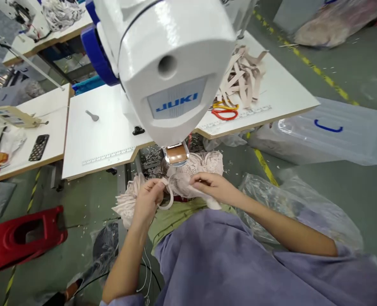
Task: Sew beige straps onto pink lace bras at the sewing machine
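My left hand (147,199) is closed, pinching a pale pink elastic strap (167,199) that loops below its fingers. My right hand (212,186) is closed on a pale lace garment piece (182,185) held between both hands, just under the white JUKI sewing machine head (163,63). More pink lace fabric (127,204) bunches on my lap to the left of my left hand. A metal part of the machine (176,155) hangs right above the fabric.
A white table (105,136) carries a pile of pink straps (242,74), red and yellow scissors (223,111) and a ruler strip. A clear plastic bin (335,131) lies at right, a red stool (19,238) at left, a phone (38,147) on the neighbouring table.
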